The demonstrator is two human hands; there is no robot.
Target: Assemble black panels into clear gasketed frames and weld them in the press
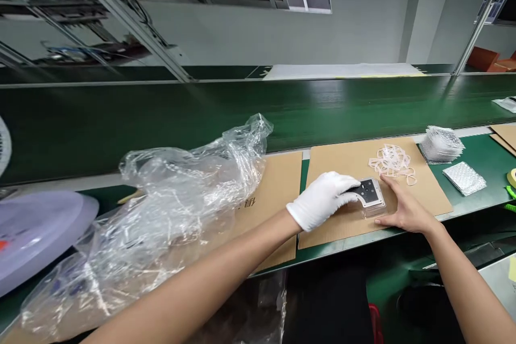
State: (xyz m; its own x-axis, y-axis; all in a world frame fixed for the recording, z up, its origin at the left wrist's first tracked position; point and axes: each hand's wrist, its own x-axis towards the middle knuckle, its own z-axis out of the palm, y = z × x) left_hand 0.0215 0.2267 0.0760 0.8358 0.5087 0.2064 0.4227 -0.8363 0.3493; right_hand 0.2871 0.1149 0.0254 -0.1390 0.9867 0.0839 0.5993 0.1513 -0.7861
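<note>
My left hand [322,199], in a white glove, pinches the left edge of a small flat plate [367,192] with a black face, dark dots and a silver rim. Beneath the plate lies a clear plastic tray [374,210], partly covered by it. My bare right hand [407,205] is at the right side of the tray, thumb and forefinger spread apart around its corner. Whether its fingertips touch the tray or plate is hard to tell. Both hands are over a cardboard sheet [330,231]. Just beyond them, a heap of white elastic bands [391,161] lies on the same cardboard.
Crumpled clear plastic bags [181,199] cover much of the left side, beside a pale purple round lid [40,231]. Bubble-wrap pouches [441,144] are stacked at right, with a single pouch [464,178] nearer. A green conveyor belt [201,107] runs behind the bench. Yellow tape [511,177] sits far right.
</note>
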